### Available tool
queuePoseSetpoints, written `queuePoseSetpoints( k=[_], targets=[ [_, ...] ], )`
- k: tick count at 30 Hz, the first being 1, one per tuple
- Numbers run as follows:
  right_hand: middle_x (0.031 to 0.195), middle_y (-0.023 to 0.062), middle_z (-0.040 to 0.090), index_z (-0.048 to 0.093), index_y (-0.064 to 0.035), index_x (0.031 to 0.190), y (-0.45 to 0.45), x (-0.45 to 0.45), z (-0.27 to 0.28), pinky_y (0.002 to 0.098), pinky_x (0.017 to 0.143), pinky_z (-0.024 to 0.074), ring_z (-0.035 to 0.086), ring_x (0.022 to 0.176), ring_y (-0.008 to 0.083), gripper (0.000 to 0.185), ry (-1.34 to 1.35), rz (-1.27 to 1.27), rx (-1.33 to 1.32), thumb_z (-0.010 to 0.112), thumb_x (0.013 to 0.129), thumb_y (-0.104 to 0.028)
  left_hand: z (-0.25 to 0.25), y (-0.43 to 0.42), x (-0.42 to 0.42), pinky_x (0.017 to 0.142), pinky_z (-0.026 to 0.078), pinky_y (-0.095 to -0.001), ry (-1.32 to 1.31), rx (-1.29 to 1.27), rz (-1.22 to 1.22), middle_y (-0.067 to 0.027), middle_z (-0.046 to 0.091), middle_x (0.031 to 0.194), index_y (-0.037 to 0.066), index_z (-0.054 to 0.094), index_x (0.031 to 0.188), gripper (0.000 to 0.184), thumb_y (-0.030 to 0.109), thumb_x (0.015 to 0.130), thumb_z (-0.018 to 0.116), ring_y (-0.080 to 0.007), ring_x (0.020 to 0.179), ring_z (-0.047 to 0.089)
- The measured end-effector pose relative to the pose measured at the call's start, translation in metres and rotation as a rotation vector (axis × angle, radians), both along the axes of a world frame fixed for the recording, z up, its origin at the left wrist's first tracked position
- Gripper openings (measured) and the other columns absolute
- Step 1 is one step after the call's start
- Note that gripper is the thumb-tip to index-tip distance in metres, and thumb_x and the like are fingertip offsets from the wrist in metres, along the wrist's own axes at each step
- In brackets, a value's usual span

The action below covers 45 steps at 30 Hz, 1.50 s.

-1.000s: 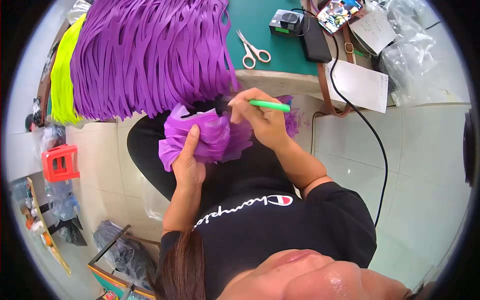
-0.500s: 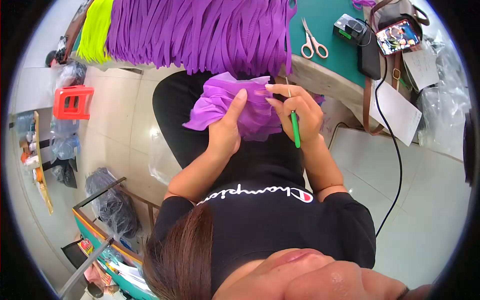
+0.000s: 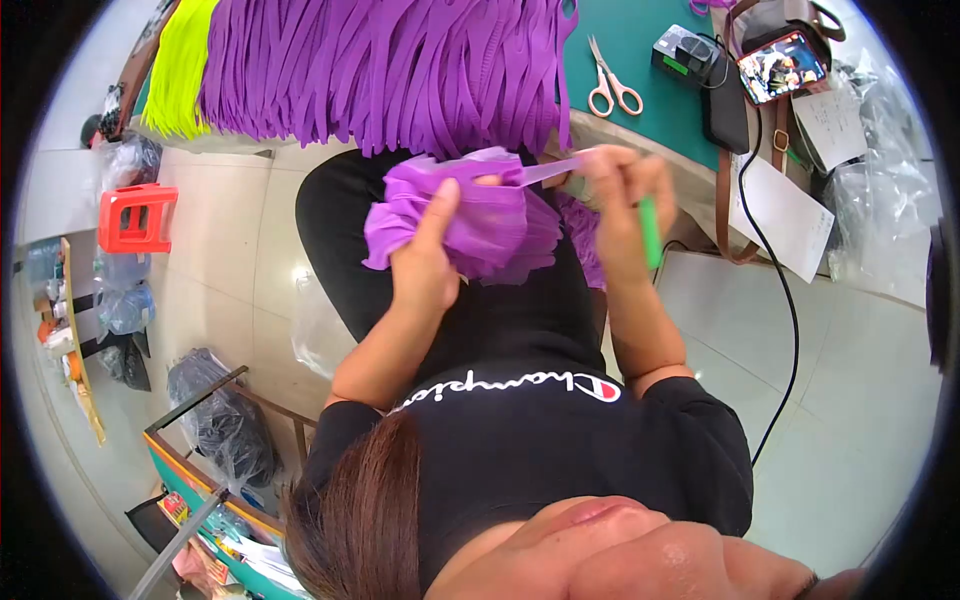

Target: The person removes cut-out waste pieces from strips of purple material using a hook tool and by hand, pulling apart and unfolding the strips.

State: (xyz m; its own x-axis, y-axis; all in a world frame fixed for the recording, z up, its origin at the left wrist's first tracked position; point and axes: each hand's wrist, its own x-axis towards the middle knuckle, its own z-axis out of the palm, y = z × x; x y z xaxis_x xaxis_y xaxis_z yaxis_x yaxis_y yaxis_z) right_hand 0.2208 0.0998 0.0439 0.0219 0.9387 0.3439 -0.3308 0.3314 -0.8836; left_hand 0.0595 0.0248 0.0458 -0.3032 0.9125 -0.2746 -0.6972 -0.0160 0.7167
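My left hand [image 3: 425, 262] is closed on a bunch of gathered, thin purple fabric [image 3: 490, 225] above my lap, thumb on top. Out to the right, my right hand [image 3: 622, 195], blurred by motion, pinches the end of a sheer purple strip [image 3: 550, 171] stretched taut from that fabric. The same hand keeps hold of a slim tool with a green handle [image 3: 650, 232], which points down from the palm; its tip cannot be made out. More purple fabric [image 3: 582, 240] hangs beside my right thigh.
Many purple strips [image 3: 380, 80] and lime-green ones [image 3: 175, 80] drape over the green table's [image 3: 620, 50] edge. Scissors [image 3: 610, 85], a small black box [image 3: 685, 50], a phone [image 3: 782, 68] and a bag lie there. A red stool [image 3: 138, 218] stands left; a black cable [image 3: 793, 300] runs right.
My right hand has moved right, away from the bunch, drawing out a strip of purple fabric. My left hand, holding the bunch, has shifted slightly left. The green handle has moved right with my right hand.
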Motion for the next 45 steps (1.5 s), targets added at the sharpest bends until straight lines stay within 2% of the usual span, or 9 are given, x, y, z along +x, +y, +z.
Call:
queuePoseSetpoints(
  k=[4, 10, 14, 23, 29, 34, 36, 40, 45],
  targets=[
    [0.087, 0.0124, 0.062, 0.034, -0.011, 0.074, 0.016, 0.059, -0.024, 0.0294, 0.074, 0.052, 0.061, 0.075, 0.0185, 0.03, 0.332, -0.212, -0.229, 0.056, 0.089, 0.002, -0.01, -0.011, -0.044, 0.086, 0.048, -0.0364, 0.05, -0.083, 0.131, -0.0166, 0.065, 0.105, -0.005, 0.056, 0.114, 0.034, 0.021, 0.091, 0.053, -0.0237, 0.094, 0.062],
    [0.092, 0.0111, 0.059, 0.038, -0.0085, 0.08, -0.026, 0.133, -0.069, 0.0311, 0.08, 0.0489, 0.058, 0.085, 0.0178, 0.021, 0.411, -0.11, -0.536, 0.054, 0.091, 0.0, -0.024, -0.021, -0.123, 0.102, 0.037, -0.0431, -0.102, -0.037, 0.248, -0.0163, 0.054, 0.123, -0.006, 0.05, 0.122, 0.042, 0.02, 0.09, 0.055, -0.0275, 0.115, 0.051],
    [0.09, 0.0121, 0.055, 0.04, -0.0026, 0.089, -0.027, 0.2, -0.132, 0.0313, 0.075, 0.0495, 0.055, 0.079, 0.0173, 0.013, 0.578, -0.402, -0.758, 0.051, 0.09, 0.003, -0.017, -0.02, -0.122, 0.106, 0.032, -0.0436, -0.156, -0.074, 0.272, -0.0171, 0.052, 0.127, -0.006, 0.045, 0.128, 0.045, 0.019, 0.091, 0.054, -0.028, 0.119, 0.048],
    [0.087, 0.0117, 0.054, 0.047, 0.0004, 0.089, 0.002, 0.305, -0.266, 0.0313, 0.069, 0.0504, 0.054, 0.072, 0.0181, 0.005, 0.647, -0.662, -0.77, 0.049, 0.092, -0.002, -0.025, -0.027, -0.119, 0.094, 0.044, -0.0379, -0.06, -0.033, 0.17, -0.018, 0.057, 0.117, -0.008, 0.045, 0.126, 0.045, 0.021, 0.093, 0.051, -0.0244, 0.104, 0.056],
    [0.084, 0.0086, 0.058, 0.047, -0.0065, 0.082, -0.018, 0.135, -0.185, 0.0298, 0.075, 0.0474, 0.056, 0.076, 0.0191, 0.013, 0.211, -0.076, -0.658, 0.053, 0.086, 0.004, -0.016, -0.026, -0.065, 0.071, 0.049, -0.0277, 0.072, -0.089, 0.1, -0.0177, 0.064, 0.105, -0.01, 0.054, 0.114, 0.039, 0.023, 0.094, 0.046, -0.0171, 0.076, 0.061],
    [0.082, 0.0113, 0.064, 0.033, -0.0043, 0.068, -0.022, 0.059, -0.108, 0.0279, 0.069, 0.046, 0.058, 0.074, 0.0181, 0.03, -0.405, 0.176, -0.398, 0.058, 0.084, 0.001, -0.014, -0.015, -0.033, 0.06, 0.045, -0.023, 0.088, 0.185, -0.255, -0.0237, 0.042, 0.137, -0.006, 0.043, 0.127, 0.045, 0.026, 0.095, 0.042, -0.0135, 0.067, 0.053],
    [0.084, 0.0161, 0.065, 0.035, -0.0015, 0.068, -0.019, 0.047, -0.106, 0.0269, 0.064, 0.0457, 0.059, 0.073, 0.0167, 0.03, -0.638, 0.03, -0.204, 0.061, 0.084, -0.003, -0.015, -0.014, -0.033, 0.057, 0.044, -0.0231, 0.063, 0.206, -0.312, -0.0258, 0.034, 0.142, -0.002, 0.044, 0.124, 0.039, 0.024, 0.095, 0.042, -0.014, 0.063, 0.053],
    [0.082, 0.0151, 0.064, 0.034, -0.0017, 0.067, -0.016, 0.032, -0.065, 0.0276, 0.059, 0.044, 0.057, 0.065, 0.0179, 0.033, -0.825, -0.057, -0.173, 0.063, 0.083, -0.005, -0.01, -0.01, -0.033, 0.057, 0.047, -0.025, 0.046, 0.239, -0.292, -0.0309, 0.045, 0.131, -0.005, 0.049, 0.112, 0.034, 0.023, 0.092, 0.049, -0.0129, 0.06, 0.056],
    [0.066, 0.0095, 0.053, 0.048, -0.0012, 0.07, -0.016, 0.001, -0.061, 0.0315, 0.055, 0.041, 0.049, 0.057, 0.02, 0.024, -0.558, 0.105, 0.002, 0.069, 0.078, -0.01, -0.007, -0.009, -0.031, 0.056, 0.046, -0.0242, 0.052, 0.225, -0.288, -0.0316, 0.045, 0.13, -0.004, 0.05, 0.109, 0.032, 0.022, 0.09, 0.051, -0.0119, 0.06, 0.056]
  ],
)
